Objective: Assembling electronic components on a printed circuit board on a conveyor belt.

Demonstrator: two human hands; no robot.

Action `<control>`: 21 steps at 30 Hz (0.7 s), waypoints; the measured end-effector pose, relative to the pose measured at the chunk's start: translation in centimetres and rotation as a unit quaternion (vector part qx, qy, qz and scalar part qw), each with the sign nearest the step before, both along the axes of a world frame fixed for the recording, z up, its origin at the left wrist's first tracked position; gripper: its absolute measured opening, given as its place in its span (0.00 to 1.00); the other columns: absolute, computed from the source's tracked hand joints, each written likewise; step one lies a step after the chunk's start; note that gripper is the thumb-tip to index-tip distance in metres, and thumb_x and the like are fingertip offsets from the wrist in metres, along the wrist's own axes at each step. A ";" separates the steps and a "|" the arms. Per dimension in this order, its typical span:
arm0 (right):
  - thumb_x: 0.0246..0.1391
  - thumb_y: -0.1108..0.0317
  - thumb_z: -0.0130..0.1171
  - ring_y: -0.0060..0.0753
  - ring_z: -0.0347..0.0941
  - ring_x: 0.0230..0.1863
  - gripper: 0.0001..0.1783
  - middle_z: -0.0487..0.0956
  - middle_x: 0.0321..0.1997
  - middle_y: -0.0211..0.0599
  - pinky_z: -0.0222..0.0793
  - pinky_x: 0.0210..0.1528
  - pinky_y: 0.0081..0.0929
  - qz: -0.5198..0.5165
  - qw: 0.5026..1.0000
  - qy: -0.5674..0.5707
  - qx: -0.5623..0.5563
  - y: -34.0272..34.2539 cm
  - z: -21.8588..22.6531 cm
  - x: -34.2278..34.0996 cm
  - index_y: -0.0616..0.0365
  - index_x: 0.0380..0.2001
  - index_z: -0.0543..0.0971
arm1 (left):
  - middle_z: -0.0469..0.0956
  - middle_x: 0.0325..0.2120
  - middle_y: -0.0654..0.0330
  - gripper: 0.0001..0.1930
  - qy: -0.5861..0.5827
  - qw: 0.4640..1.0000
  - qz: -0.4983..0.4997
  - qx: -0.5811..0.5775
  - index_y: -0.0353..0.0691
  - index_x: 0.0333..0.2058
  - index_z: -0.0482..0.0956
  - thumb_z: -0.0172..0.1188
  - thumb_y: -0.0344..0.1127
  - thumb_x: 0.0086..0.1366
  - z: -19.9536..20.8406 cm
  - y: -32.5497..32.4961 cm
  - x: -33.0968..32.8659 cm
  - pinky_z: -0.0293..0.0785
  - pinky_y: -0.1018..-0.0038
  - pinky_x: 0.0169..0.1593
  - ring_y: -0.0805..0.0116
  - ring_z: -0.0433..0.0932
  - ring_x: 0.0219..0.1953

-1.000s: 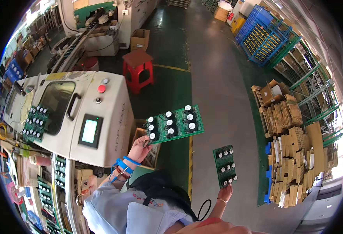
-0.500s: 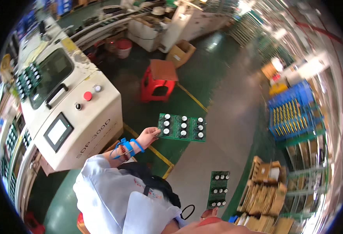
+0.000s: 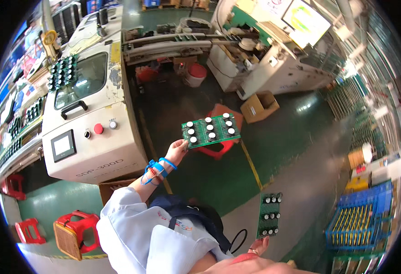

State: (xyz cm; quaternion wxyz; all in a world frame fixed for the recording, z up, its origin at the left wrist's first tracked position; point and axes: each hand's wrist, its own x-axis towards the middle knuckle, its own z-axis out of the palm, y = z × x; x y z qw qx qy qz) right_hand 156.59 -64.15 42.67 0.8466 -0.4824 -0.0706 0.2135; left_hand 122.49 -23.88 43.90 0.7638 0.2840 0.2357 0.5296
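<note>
My left hand [image 3: 177, 150], with a blue strap on its wrist, pinches the near left corner of a green circuit board [image 3: 202, 131]. Rows of round, white-topped components stand on that board, which is held out in mid-air ahead of me. Low on the right, my right hand [image 3: 258, 246] grips the bottom end of a second circuit board [image 3: 269, 209] of the same sort, its long side pointing away from me. Both hands are closed on the boards' edges, and the boards are well apart.
To the left stands a cream machine [image 3: 91, 160] with a small screen and buttons; more circuit boards [image 3: 62, 73] lie on it. Beyond my left board are a red stool [image 3: 218, 150] and a cardboard box [image 3: 257, 108]. A blue rack [image 3: 353, 226] is at right, a cushioned stool [image 3: 70, 237] at lower left.
My view has swung, so the machine sits more upright and the far equipment shows more. Both hands keep their boards; the left board has tilted and now overlaps the red stool.
</note>
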 end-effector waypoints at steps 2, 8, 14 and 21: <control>0.47 0.66 0.56 0.33 0.67 0.43 0.21 0.71 0.42 0.39 0.61 0.42 0.27 0.092 0.996 -0.007 -0.014 6.0 -0.5 4.8 0.66 0.43 0.67 | 0.71 0.22 0.72 0.03 0.021 0.993 0.087 -0.075 0.43 0.27 0.72 0.52 0.33 0.59 -0.7 3.0 -0.2 0.64 0.84 0.30 0.82 0.68 0.26; 0.49 0.68 0.53 0.30 0.67 0.41 0.16 0.72 0.40 0.37 0.62 0.41 0.25 0.224 0.974 -0.014 -0.033 28.4 2.2 9.2 0.66 0.40 0.70 | 0.68 0.19 0.73 0.04 0.075 0.972 0.218 -0.041 0.42 0.24 0.71 0.53 0.32 0.58 -1.9 10.1 -3.6 0.60 0.86 0.28 0.84 0.65 0.23; 0.50 0.70 0.51 0.29 0.67 0.41 0.12 0.72 0.39 0.38 0.61 0.43 0.24 0.351 0.936 -0.012 0.000 48.5 1.7 7.4 0.66 0.38 0.71 | 0.67 0.16 0.72 0.06 0.082 0.939 0.329 -0.048 0.41 0.22 0.71 0.53 0.31 0.58 -3.3 21.0 -7.0 0.58 0.86 0.24 0.84 0.62 0.20; 0.50 0.71 0.50 0.27 0.68 0.38 0.09 0.73 0.36 0.36 0.61 0.41 0.22 0.342 0.939 0.027 -0.028 67.5 1.9 2.1 0.65 0.34 0.71 | 0.67 0.17 0.71 0.06 0.125 0.954 0.266 -0.053 0.40 0.22 0.71 0.55 0.31 0.57 0.2 39.6 -12.6 0.61 0.85 0.26 0.83 0.64 0.21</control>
